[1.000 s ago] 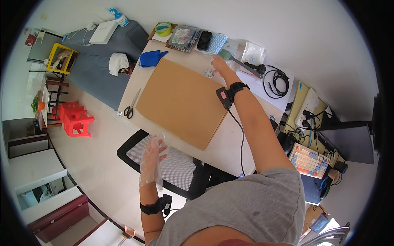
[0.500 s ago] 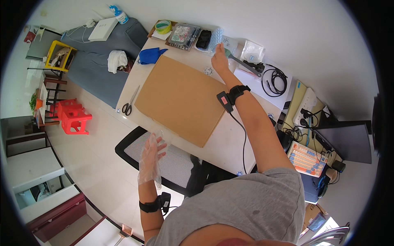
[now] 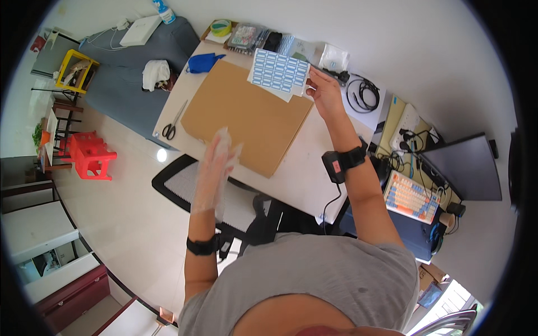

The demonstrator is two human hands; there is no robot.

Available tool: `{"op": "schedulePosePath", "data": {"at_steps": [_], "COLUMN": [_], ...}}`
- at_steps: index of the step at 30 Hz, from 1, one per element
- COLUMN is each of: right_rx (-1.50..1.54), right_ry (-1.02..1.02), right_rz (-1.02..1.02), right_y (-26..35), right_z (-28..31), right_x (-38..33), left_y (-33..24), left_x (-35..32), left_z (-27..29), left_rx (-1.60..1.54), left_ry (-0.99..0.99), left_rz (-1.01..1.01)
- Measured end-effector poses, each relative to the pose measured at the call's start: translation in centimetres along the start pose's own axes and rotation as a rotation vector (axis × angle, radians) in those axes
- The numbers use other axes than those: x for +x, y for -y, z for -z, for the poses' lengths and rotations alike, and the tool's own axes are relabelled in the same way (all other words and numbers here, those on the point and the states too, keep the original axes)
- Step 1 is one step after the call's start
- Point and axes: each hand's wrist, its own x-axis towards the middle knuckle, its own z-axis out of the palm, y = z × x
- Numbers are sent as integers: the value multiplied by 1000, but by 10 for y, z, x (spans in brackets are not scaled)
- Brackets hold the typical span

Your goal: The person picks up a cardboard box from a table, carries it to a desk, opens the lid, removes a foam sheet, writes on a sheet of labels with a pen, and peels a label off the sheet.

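Observation:
My right hand [image 3: 327,92] pinches the right edge of a sheet of blue-and-white sticker labels [image 3: 280,71], with white paper showing under its lower edge. The sheet is held above the far side of a flat brown cardboard piece [image 3: 241,117] on the table. Over the near left part of the cardboard is my left hand [image 3: 216,171], wearing a loose clear plastic glove. Its fingers are stretched out and nothing is in them. Black straps with small boxes are on both wrists; a cable runs from the right one.
Black-handled scissors [image 3: 169,131] lie left of the cardboard, with a blue cloth [image 3: 205,63] beyond. Along the wall are a tape roll [image 3: 221,28], a plastic box [image 3: 246,38] and a coiled black cable [image 3: 363,94]. A mesh chair [image 3: 174,178] stands at the near edge; a keyboard [image 3: 412,199] is right.
My right hand has lifted the label sheet from the far row of things and brought it nearer, over the cardboard. My gloved left hand has moved up toward the cardboard.

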Motion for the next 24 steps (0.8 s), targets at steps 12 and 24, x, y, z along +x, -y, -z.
{"op": "schedulePosePath", "data": {"at_steps": [12,24], "right_rx": [-1,-66], "right_ry": [-20,-125], "right_rz": [-79,66], "right_y": [3,5], "right_z": [-30,-18], "right_x": [-155,-213], "left_y": [-1,2], "left_x": [-6,-27], "left_z": [3,-9], "left_rx": [-175,130], "left_ry": [151,242], "left_rz": [-192,-173]}}
